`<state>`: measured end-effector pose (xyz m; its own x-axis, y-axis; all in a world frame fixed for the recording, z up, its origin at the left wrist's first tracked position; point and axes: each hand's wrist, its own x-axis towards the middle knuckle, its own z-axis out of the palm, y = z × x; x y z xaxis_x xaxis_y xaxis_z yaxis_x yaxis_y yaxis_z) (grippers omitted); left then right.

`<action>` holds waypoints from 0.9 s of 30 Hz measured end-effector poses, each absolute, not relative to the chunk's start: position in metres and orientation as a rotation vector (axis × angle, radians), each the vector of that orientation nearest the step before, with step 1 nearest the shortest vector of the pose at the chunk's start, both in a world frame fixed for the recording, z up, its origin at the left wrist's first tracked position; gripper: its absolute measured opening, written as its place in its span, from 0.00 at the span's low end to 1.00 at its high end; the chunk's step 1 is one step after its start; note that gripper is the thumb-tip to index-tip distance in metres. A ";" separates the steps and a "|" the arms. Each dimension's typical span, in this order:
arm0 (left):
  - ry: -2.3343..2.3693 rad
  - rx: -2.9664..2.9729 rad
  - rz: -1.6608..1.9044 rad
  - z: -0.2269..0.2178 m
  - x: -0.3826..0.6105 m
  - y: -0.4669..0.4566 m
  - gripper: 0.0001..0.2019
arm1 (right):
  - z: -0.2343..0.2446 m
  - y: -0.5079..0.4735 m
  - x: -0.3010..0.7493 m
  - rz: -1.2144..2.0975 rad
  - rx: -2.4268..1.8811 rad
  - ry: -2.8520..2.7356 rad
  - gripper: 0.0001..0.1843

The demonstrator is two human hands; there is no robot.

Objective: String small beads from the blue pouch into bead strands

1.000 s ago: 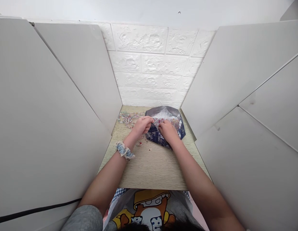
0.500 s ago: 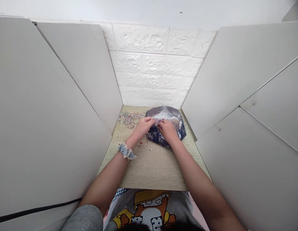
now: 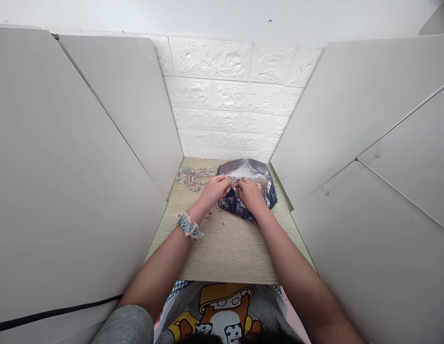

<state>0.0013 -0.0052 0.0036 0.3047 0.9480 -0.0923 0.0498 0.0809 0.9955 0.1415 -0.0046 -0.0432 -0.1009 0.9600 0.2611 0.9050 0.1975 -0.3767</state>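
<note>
Left hand: I have the left hand over the bag's left edge, fingers curled in and the thumb and index tips drawn close; I cannot tell from here whether they are clamped on something tiny.
Right hand: I see the right hand over the front of the bag, fingers bent down towards its mouth; I cannot tell whether its tips meet or pinch anything. The two hands face each other with a narrow gap between.
Bag: the dark blue patterned bag lies at the far end of the counter, just before the brick-patterned wall, its silvery lining turned up to me.
Beads: small coloured beads sit in that lining, just beyond the right hand and partly hidden by it.
Strands: beaded strands lie in a loose heap to the left of the bag, beyond the left hand.
Near the wrist: a few more bits, one red, rest beside the left wrist, which wears a pale blue scrunchie with lacy edges.
Stray piece: one tiny item lies alone in front of the bag, too small for me to identify.
</note>
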 end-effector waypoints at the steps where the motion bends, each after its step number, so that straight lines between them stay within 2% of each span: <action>1: 1.057 1.303 0.902 0.004 0.001 -0.005 0.06 | -0.041 -0.005 0.143 0.260 -1.697 -1.945 0.10; 6: 1.094 1.370 0.904 0.006 0.002 -0.006 0.07 | -0.031 -0.009 0.146 0.986 -1.261 -1.395 0.11; 10: 1.050 1.461 0.884 0.007 0.002 -0.009 0.10 | -0.028 -0.014 0.140 1.288 -0.979 -1.142 0.14; 27: 1.010 1.498 0.867 0.009 0.002 -0.011 0.10 | -0.027 -0.020 0.134 1.452 -0.849 -1.006 0.14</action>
<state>0.0020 -0.0114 0.0095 0.3732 0.9277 0.0021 0.1424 -0.0595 0.9880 0.1337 -0.0200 -0.0267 -0.1201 0.9922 0.0326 -0.3792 -0.0155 -0.9252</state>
